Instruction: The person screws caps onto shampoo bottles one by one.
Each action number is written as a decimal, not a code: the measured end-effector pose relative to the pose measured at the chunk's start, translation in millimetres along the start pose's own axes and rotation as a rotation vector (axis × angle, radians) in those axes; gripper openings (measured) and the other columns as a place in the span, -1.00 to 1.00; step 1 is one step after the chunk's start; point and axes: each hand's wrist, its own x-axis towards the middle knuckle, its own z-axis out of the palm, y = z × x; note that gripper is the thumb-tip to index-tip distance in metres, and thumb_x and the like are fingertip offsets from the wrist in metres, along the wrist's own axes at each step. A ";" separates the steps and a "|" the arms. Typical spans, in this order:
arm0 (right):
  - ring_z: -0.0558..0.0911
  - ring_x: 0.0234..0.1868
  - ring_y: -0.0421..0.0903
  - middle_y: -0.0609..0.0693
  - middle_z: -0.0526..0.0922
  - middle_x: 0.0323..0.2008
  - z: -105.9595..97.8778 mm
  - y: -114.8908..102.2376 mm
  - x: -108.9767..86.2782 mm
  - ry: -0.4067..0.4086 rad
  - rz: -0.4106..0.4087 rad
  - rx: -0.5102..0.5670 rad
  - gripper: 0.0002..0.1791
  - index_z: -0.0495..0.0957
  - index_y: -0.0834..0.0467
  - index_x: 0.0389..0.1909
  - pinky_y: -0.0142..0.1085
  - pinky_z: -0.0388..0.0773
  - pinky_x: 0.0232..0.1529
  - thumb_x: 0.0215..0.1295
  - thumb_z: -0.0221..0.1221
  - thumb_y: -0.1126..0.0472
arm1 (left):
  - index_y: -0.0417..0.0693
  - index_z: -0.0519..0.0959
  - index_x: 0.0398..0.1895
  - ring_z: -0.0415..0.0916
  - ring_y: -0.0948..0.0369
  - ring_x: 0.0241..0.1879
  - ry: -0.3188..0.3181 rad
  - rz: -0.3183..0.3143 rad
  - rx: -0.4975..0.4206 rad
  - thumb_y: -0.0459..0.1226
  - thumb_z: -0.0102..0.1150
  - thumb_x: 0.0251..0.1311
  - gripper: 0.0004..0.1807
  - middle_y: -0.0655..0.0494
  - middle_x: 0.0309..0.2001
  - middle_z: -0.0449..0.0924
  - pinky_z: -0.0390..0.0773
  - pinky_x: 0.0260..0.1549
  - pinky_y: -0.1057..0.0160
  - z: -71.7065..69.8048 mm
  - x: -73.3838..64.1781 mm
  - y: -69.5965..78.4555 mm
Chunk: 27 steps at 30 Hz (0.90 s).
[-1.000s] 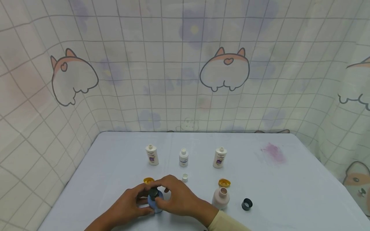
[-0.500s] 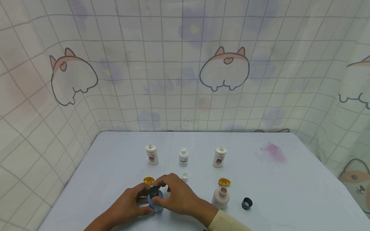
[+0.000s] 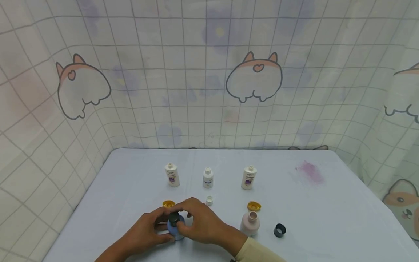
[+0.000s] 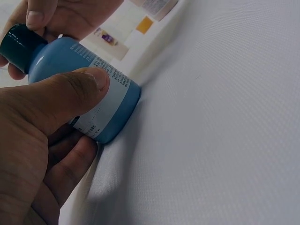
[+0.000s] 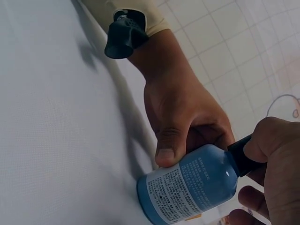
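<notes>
A blue bottle (image 3: 177, 234) with a printed label stands upright near the front of the table. My left hand (image 3: 146, 233) grips its body, the thumb lying across the label in the left wrist view. On the bottle's neck sits a dark cap (image 4: 21, 47), pinched between the thumb and fingers of my right hand (image 3: 204, 225). To the right is an uncapped pale pink bottle (image 3: 250, 224). A loose black cap (image 3: 279, 230) lies beyond it. Just behind my hands are a yellow cap (image 3: 168, 204) and a small white cap (image 3: 209, 200).
Farther back on the white table (image 3: 327, 218) stand three uncapped white bottles: one at left (image 3: 172, 175), a smaller middle bottle (image 3: 207, 178) and one at right (image 3: 249, 177). Another yellow cap (image 3: 254, 206) lies behind the pink bottle. A patterned curtain (image 3: 203, 91) surrounds the table.
My right thumb slid left across the dark cap, then back to the right, while the fingers stayed on it. The left hand and the blue bottle have held their place.
</notes>
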 end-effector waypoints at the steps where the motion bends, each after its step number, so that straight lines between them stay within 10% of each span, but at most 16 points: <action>1: 0.49 0.14 -0.32 -0.30 0.58 0.13 0.4 0.0 -0.1 0.004 0.015 -0.006 -0.57 0.58 -0.05 0.23 -0.39 0.61 0.02 0.36 0.27 0.26 | -0.15 0.46 0.21 0.61 -0.03 0.15 0.001 0.003 -0.001 -0.12 0.63 0.00 -0.26 -0.13 0.19 0.55 0.67 0.01 0.29 0.0 -0.2 -0.4; 11: 0.46 -0.04 -0.35 -0.29 0.53 0.00 3.0 -0.6 0.1 0.030 0.106 -0.049 -0.60 0.55 -0.04 0.14 -0.48 0.58 -0.07 0.34 0.38 0.05 | -0.09 0.49 0.14 0.63 0.06 0.13 0.002 0.023 0.017 -0.06 0.61 0.03 -0.33 -0.07 0.16 0.59 0.66 0.02 0.30 -0.3 -1.5 -1.2; 27: 0.49 0.12 -0.30 -0.28 0.56 0.13 2.1 1.5 -1.1 0.013 0.022 -0.008 -0.55 0.55 -0.06 0.26 -0.44 0.59 0.01 0.36 0.28 0.22 | -0.21 0.45 0.21 0.60 -0.05 0.16 0.007 0.000 0.002 -0.10 0.63 0.01 -0.24 -0.19 0.23 0.52 0.67 0.00 0.30 -0.1 -1.2 0.0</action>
